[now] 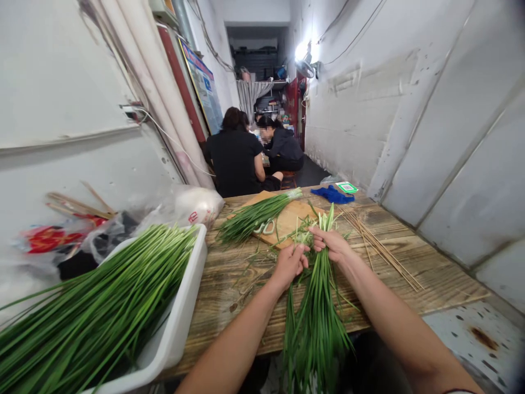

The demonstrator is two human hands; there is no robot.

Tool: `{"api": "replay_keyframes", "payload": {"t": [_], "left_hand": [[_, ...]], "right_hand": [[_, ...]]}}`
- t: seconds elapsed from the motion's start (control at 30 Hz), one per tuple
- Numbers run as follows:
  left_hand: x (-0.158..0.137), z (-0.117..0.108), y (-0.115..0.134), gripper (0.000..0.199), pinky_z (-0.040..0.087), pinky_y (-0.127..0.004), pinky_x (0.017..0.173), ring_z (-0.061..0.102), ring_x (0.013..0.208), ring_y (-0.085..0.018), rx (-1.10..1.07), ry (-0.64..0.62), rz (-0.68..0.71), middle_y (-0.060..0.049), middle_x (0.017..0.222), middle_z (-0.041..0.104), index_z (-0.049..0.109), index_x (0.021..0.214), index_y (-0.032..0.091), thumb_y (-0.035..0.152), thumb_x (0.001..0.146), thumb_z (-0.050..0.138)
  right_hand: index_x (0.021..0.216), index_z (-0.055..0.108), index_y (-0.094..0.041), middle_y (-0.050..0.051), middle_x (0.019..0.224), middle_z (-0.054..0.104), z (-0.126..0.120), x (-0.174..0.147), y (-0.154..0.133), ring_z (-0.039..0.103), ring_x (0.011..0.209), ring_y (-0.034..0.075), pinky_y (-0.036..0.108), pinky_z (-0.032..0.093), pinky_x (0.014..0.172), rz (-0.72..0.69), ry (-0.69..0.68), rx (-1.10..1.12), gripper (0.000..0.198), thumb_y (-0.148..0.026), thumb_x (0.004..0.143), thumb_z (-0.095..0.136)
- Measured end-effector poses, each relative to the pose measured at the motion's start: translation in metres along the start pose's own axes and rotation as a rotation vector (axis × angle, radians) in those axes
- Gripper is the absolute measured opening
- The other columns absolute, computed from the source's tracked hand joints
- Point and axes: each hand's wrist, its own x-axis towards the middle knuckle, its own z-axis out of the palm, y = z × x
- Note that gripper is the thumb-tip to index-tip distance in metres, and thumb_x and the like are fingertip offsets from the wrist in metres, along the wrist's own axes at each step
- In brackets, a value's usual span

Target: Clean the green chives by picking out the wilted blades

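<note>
My right hand is closed around a loose bunch of garlic chives, just below the pale stem ends. The stem ends point away from me, and the green leaves hang down over the near edge of the table. Beside the bunch, my left hand is closed in a pinch; what lies between its fingers is too small to make out. Pale trimmings lie beyond my left hand. A second bunch of chives rests across a wooden cutting board, near a white double-ring handle.
A white tub heaped with chives stands at left, with plastic bags behind. Thin wooden sticks lie on the wooden table at right. A blue cloth and a QR-code card are at the back. Two people sit beyond.
</note>
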Motion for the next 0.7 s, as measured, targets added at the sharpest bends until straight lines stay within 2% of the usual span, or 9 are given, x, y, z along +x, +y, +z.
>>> {"api": "replay_keyframes", "payload": {"t": [0.27,0.4,0.5,0.6,0.7], "left_hand": [[0.000,0.000,0.000,0.043,0.015,-0.019,0.035,0.028,0.029,-0.004,0.004,0.019,-0.032,0.003,0.046,0.053,0.057,0.084,0.012,0.054,0.079,0.051],[0.001,-0.001,-0.002,0.042,0.016,-0.019,0.035,0.030,0.029,-0.004,-0.018,0.088,-0.018,0.003,0.047,0.054,0.057,0.083,0.012,0.053,0.079,0.051],[0.002,-0.002,-0.004,0.043,0.016,-0.019,0.034,0.035,0.030,-0.005,-0.009,0.123,-0.012,0.002,0.052,0.057,0.060,0.088,0.011,0.052,0.079,0.051],[0.002,-0.002,-0.004,0.046,0.016,-0.019,0.034,0.037,0.030,-0.005,-0.006,0.123,-0.023,0.001,0.055,0.059,0.061,0.094,0.010,0.052,0.078,0.052],[0.001,-0.002,-0.002,0.047,0.016,-0.019,0.034,0.037,0.030,-0.005,0.002,0.114,-0.022,0.001,0.055,0.059,0.062,0.097,0.009,0.052,0.078,0.052]], "right_hand": [[0.059,0.038,-0.020,-0.011,0.040,0.034,-0.016,0.011,-0.006,0.029,0.032,0.002,0.015,0.033,0.031,0.025,0.100,0.179,0.044,-0.022,0.066,0.081],[0.064,0.042,-0.019,-0.012,0.041,0.034,-0.024,0.012,-0.017,0.026,0.031,0.000,0.012,0.031,0.030,0.024,0.113,0.271,0.036,-0.021,0.072,0.077],[0.065,0.044,-0.018,-0.012,0.041,0.035,-0.021,0.009,-0.019,0.027,0.030,0.000,0.012,0.029,0.029,0.103,0.104,0.240,0.034,-0.025,0.074,0.075],[0.066,0.045,-0.018,-0.011,0.044,0.039,-0.015,0.005,-0.017,0.029,0.032,0.000,0.012,0.030,0.030,0.138,0.056,0.183,0.034,-0.024,0.070,0.078],[0.077,0.053,-0.017,-0.012,0.046,0.040,-0.011,0.001,-0.015,0.026,0.032,0.000,0.011,0.028,0.030,0.152,-0.025,0.127,0.030,-0.019,0.066,0.080]]}}
